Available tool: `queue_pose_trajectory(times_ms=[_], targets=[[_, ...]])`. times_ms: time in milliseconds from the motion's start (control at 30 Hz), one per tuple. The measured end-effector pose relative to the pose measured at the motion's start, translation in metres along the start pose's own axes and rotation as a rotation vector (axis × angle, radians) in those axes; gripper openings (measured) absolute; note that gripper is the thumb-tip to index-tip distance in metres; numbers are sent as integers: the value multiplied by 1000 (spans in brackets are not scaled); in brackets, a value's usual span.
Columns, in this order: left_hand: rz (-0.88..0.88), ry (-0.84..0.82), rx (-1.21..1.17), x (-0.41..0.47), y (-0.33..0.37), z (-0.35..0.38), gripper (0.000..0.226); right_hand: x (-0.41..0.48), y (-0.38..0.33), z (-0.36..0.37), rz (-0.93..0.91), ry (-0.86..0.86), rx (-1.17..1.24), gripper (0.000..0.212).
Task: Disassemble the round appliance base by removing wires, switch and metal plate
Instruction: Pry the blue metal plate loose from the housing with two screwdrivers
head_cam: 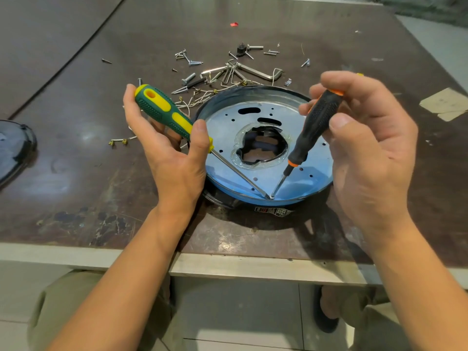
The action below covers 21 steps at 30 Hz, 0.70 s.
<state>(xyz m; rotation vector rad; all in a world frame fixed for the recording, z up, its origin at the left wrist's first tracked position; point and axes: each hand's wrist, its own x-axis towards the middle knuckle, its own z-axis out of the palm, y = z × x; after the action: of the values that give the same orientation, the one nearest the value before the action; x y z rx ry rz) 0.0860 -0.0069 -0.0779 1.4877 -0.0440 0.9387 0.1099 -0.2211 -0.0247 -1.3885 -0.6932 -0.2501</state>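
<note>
The round appliance base [225, 100] lies flat on the table, its black rim around a shiny metal plate [311, 163] with a ragged hole in the middle. My left hand [174, 158] grips a green and yellow screwdriver [164, 114]. My right hand [364, 148] grips a black and orange screwdriver [314, 127]. Both shafts slant down and their tips meet at one spot on the plate's near edge [271, 197]. Loose white wires [195, 100] with brass ends lie behind the base on the left.
Screws, bolts and hex keys [255, 72] lie scattered behind the base, with a small black part [241, 49] among them. A dark round cover [12, 150] sits at the left edge. Tape patches [445, 103] mark the right. The table's front edge [228, 267] is close to my lap.
</note>
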Motion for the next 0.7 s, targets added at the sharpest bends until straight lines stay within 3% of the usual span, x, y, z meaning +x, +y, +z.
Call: queue_pose_trajectory(times_ms=[167,333,433,533,700], targets=[[3,1,6,0,1,0,88,1,2,1,-77,13,-93,32],[-1,-12,1,0,2,0,89,-1,4,-4,21,31,52,31],[-18,-16,3,1,3,0,91,1,2,0,-34,30,-56,21],[-21,-21,9,1,3,0,92,3,4,-3,-74,33,-115,28],[-10,-24,21,0,2,0,90,0,5,-4,16,28,44,30]])
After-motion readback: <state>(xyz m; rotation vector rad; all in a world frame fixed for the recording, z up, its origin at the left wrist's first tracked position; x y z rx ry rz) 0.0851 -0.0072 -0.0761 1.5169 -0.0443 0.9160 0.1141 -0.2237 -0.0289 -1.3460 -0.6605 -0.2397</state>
